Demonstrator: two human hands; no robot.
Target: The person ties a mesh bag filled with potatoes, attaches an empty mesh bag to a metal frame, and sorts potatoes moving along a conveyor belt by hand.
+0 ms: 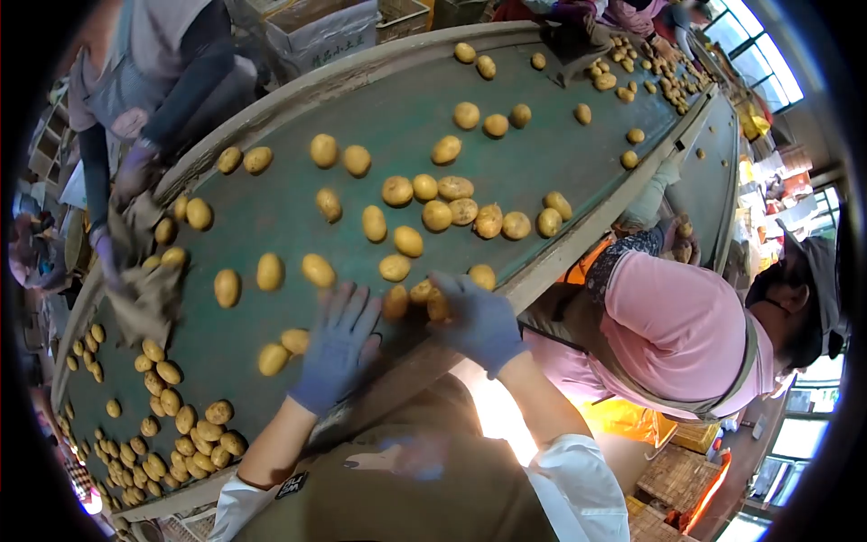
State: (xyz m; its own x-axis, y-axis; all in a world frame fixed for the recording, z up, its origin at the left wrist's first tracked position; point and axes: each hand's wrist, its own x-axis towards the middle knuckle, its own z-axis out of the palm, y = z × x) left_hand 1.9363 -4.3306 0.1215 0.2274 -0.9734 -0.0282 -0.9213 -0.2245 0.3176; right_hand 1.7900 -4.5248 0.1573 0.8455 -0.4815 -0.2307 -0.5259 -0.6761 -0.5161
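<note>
Many yellow potatoes (408,241) lie spread over a green conveyor belt (298,208). My left hand (336,350), in a blue-grey glove, is over the belt's near side with its fingers stretched out and nothing in them. Two potatoes (274,359) rest just left of it. My right hand (480,327), gloved the same way, reaches over the near rim, its fingers apart and slightly blurred. Beside those fingertips are several potatoes, the closest one (438,305) partly covered by the hand. Whether the fingers touch it is hard to see.
A raised rim (533,280) edges the belt. Across it, a person's gloved hand (108,257) is near a grey-brown cloth (149,298). A co-worker in a pink top (677,325) stands to the right. Potatoes crowd the lower left (203,443) and the far end (673,86).
</note>
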